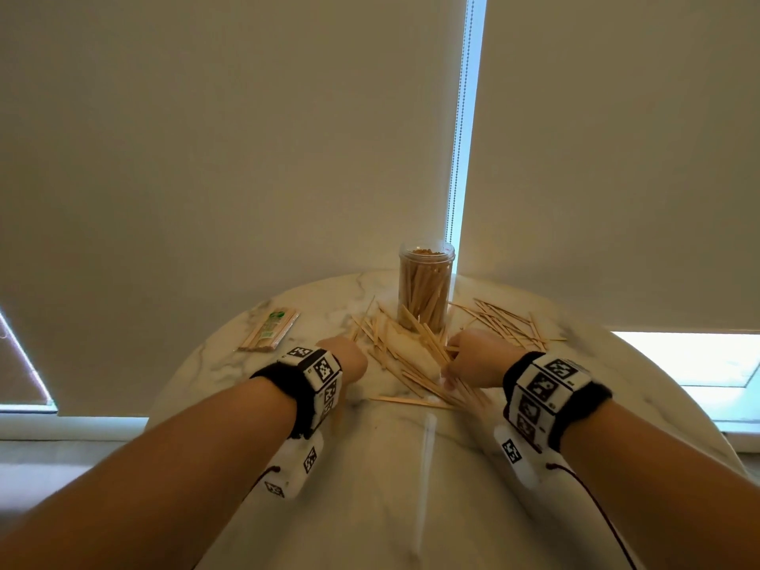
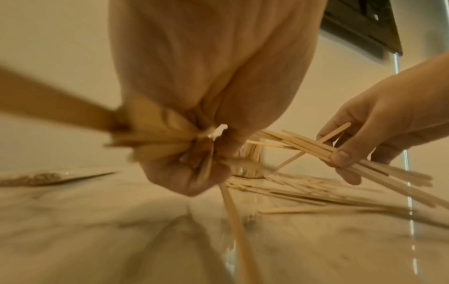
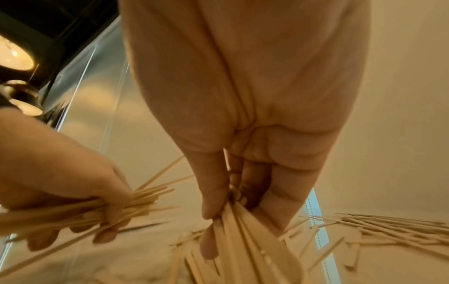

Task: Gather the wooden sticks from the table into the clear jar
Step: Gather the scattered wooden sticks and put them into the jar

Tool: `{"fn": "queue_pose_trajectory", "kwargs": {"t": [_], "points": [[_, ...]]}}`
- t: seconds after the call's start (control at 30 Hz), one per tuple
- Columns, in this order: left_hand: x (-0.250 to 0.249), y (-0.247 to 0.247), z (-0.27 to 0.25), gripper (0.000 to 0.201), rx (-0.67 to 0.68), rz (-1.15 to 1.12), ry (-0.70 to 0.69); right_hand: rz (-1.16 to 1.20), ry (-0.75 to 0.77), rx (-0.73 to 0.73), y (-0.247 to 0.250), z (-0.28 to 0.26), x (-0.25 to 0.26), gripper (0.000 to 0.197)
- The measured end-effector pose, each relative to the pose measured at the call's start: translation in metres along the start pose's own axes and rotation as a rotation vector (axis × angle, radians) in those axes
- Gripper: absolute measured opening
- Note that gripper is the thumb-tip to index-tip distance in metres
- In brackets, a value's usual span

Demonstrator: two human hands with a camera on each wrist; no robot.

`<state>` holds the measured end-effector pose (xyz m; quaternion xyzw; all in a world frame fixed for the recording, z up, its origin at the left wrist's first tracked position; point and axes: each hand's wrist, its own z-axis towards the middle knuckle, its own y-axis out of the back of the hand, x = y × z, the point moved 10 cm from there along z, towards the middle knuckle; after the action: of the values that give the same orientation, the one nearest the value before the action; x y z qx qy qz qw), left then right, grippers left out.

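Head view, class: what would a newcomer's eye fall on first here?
Likely the clear jar, upright at the far edge of the round marble table and already packed with wooden sticks. Next, the loose sticks scattered around its base toward the person. Then the two hands just in front of the jar: the left hand grips a bundle of sticks, and the right hand holds another bunch.

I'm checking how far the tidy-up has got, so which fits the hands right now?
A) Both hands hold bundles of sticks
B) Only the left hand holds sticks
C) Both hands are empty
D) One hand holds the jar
A: the left hand grips a bundle of wooden sticks, and the right hand grips another; the clear jar stands untouched on the table.
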<state>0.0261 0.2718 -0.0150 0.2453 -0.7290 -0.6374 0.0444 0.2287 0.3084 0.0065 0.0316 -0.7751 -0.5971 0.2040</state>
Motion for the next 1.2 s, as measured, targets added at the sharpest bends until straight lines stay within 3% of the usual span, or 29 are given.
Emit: {"fn": "queue_pose_trajectory", "kwargs": {"t": [0.13, 0.33, 0.5, 0.7, 0.83, 0.97, 1.2], "points": [[0.002, -0.008, -0.013, 0.034, 0.088, -0.283, -0.025, 0.251, 0.027, -0.032, 0.008, -0.008, -0.004, 0.011], [-0.010, -0.023, -0.027, 0.030, 0.132, -0.810, -0.010, 0.628, 0.105, -0.051, 0.009, -0.017, 0.012, 0.011], [-0.032, -0.021, -0.026, 0.016, 0.134, -1.159, -0.025, 0.741, 0.152, -0.078, 0.006, -0.017, 0.033, 0.011], [-0.041, -0.012, -0.014, 0.076, 0.033, -1.029, -0.177, 0.582, 0.239, -0.183, 0.009, -0.010, 0.055, 0.017], [-0.044, -0.014, -0.003, 0.054, 0.009, -1.123, -0.155, 0.415, 0.291, -0.260, 0.008, -0.006, 0.066, 0.016], [-0.040, -0.015, 0.003, 0.021, -0.011, -1.227, -0.113, 0.449, 0.386, -0.191, 0.000, -0.010, 0.072, 0.016], [-0.041, -0.009, 0.009, 0.035, 0.015, -1.309, -0.164, 0.768, 0.292, -0.058, -0.002, -0.011, 0.044, 0.017]]}}
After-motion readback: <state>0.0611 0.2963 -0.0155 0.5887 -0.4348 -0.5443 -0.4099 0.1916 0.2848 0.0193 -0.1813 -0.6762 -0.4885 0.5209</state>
